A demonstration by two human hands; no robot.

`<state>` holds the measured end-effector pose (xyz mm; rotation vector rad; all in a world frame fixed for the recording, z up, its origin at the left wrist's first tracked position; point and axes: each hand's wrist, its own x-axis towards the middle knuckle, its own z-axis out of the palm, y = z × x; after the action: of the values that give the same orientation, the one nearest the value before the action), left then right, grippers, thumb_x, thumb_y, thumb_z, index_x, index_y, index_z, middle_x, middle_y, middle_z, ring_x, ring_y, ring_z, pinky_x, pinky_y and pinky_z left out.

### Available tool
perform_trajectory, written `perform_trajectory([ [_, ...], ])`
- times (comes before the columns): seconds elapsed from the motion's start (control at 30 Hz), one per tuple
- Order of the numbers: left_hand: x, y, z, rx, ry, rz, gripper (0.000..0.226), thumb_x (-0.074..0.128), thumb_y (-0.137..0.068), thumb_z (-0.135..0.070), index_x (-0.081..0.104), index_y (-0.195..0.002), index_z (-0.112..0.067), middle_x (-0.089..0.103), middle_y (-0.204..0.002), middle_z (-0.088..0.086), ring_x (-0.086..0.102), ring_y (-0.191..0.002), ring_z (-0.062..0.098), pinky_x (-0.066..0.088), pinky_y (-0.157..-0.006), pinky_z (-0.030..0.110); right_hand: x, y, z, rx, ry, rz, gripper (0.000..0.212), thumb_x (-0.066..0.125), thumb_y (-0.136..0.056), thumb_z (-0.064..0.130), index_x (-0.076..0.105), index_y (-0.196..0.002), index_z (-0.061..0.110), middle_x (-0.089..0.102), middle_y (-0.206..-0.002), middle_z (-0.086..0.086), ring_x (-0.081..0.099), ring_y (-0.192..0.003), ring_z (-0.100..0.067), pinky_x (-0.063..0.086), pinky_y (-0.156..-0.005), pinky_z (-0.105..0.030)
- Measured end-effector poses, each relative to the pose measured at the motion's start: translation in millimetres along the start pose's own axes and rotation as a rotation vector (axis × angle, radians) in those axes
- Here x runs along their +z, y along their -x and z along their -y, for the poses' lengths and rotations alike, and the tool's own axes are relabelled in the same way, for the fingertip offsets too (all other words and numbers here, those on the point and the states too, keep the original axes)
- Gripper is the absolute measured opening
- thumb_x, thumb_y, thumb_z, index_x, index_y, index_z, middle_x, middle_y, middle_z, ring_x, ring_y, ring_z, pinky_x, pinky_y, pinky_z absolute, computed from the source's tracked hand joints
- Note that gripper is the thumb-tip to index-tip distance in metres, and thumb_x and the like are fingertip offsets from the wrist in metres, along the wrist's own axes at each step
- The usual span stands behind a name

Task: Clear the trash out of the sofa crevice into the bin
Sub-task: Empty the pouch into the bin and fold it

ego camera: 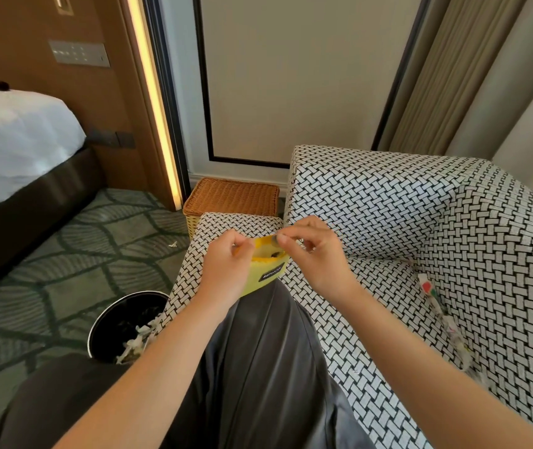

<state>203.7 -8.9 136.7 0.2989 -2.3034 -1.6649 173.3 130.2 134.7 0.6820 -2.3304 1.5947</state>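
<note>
I sit on a black-and-white woven-pattern sofa [388, 202]. A yellow snack bag [263, 273] with a black label stands over my knee, its mouth pulled open. My left hand [226, 270] pinches the bag's left rim and my right hand [313, 257] pinches the right rim. Wrappers and paper scraps [433, 296] lie in the crevice between seat and right side cushion. A round black bin [122, 325] holding shredded paper stands on the floor at the sofa's left corner, partly hidden by the seat.
A wicker basket [232, 196] stands against the wall behind the sofa's footrest part. A bed [15, 147] with white linen fills the left. One paper scrap [173, 244] lies on the patterned carpet [64, 264]. Curtains [485, 76] hang at the right.
</note>
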Motion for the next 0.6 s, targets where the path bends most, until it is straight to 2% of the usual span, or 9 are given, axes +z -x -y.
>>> perform_trajectory([
  [0.1,0,1,0,-0.001,-0.005,-0.008,0.016,0.049,-0.092,-0.016,0.061,-0.088,-0.006,0.053,-0.078,-0.005,0.046,-0.07,0.003,0.034,-0.06,0.019,3,-4,-2,0.01,0.09,0.038,0.015,0.059,-0.089,0.021,0.07,-0.093,0.03,0.053,-0.084,0.007,0.044,-0.085,0.003,0.032,-0.076,-0.008],
  [0.17,-1,1,1,-0.011,0.011,-0.017,0.018,0.049,-0.093,-0.017,0.059,-0.085,-0.004,0.05,-0.075,-0.003,0.043,-0.067,0.004,0.032,-0.059,0.02,1,-7,-6,0.072,0.112,-0.016,0.02,0.052,-0.093,0.02,0.067,-0.106,0.024,0.05,-0.089,0.007,0.045,-0.081,0.006,0.034,-0.072,-0.007],
  [0.23,-1,1,1,-0.018,0.027,-0.021,0.021,0.048,-0.093,-0.017,0.054,-0.077,-0.006,0.046,-0.07,-0.001,0.04,-0.064,0.006,0.031,-0.057,0.021,-2,-11,-8,0.207,0.166,-0.073,0.021,0.047,-0.095,0.023,0.061,-0.111,0.02,0.051,-0.095,0.002,0.046,-0.072,0.003,0.036,-0.064,-0.011],
  [0.3,-1,1,2,-0.019,0.046,-0.033,0.025,0.047,-0.094,-0.017,0.048,-0.07,-0.011,0.041,-0.067,-0.002,0.038,-0.062,0.007,0.029,-0.056,0.022,-3,-13,-10,0.369,0.171,-0.018,0.023,0.042,-0.096,0.031,0.055,-0.109,0.017,0.053,-0.088,0.0,0.047,-0.065,-0.006,0.039,-0.059,-0.02],
  [0.37,1,2,1,-0.024,0.059,-0.03,0.023,0.047,-0.094,-0.017,0.049,-0.073,-0.01,0.041,-0.067,-0.003,0.038,-0.061,0.008,0.029,-0.056,0.022,-1,-13,-8,0.456,0.044,0.078,0.029,0.038,-0.097,0.036,0.052,-0.105,0.013,0.052,-0.073,-0.001,0.048,-0.056,-0.011,0.043,-0.051,-0.025],
  [0.43,3,4,-1,-0.047,0.06,-0.003,0.018,0.048,-0.093,-0.017,0.054,-0.079,-0.008,0.046,-0.07,-0.003,0.041,-0.063,0.008,0.03,-0.056,0.022,2,-15,-4,0.447,0.007,0.112,0.028,0.039,-0.097,0.035,0.052,-0.101,0.011,0.053,-0.069,-0.001,0.05,-0.053,-0.011,0.046,-0.047,-0.024],
  [0.6,-1,-1,-6,-0.082,0.102,0.121,0.014,0.054,-0.088,-0.014,0.058,-0.076,-0.011,0.066,-0.091,0.007,0.058,-0.082,0.015,0.043,-0.071,0.026,9,-30,-8,0.362,0.118,0.074,0.018,0.047,-0.095,0.022,0.058,-0.088,0.008,0.056,-0.063,0.003,0.051,-0.053,-0.011,0.049,-0.06,-0.033],
])
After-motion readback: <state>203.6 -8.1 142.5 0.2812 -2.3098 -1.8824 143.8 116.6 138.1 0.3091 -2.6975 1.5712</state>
